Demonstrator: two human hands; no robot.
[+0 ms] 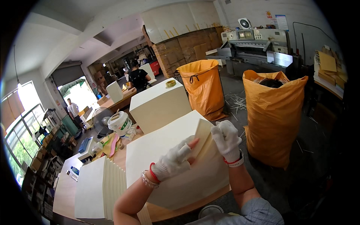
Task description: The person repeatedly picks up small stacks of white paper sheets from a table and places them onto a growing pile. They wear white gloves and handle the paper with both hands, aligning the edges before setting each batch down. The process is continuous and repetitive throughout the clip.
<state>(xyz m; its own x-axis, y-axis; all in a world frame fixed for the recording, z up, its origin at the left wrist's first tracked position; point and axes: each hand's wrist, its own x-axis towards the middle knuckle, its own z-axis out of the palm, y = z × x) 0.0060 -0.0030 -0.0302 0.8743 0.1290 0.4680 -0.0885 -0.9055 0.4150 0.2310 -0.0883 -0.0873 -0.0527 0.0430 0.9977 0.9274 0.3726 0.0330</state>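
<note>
A thick stack of large cream paper sheets (pixel 157 144) lies before me on the wooden table, its sheets bent up near the right edge. My left hand (pixel 173 159), in a white glove with some bare fingertips, rests on the stack with its fingers stretched out toward the raised part. At the stack's right corner my right hand (pixel 227 140), also in a white glove, is closed with curled fingers on the edge of the sheets. Its fingertips are partly hidden. Behind this stack stands a taller block of cream paper (pixel 159 103) with a tape roll (pixel 170 83) on top.
Another layered paper stack (pixel 90 187) lies at the left on the table (pixel 63 198). Beyond it are a white bucket (pixel 119 123) and a fan (pixel 101 122). Orange sacks (pixel 202 88) (pixel 273 120) stand right, near paper strips (pixel 237 102) and a cutting machine (pixel 258 48). Two people are farther back.
</note>
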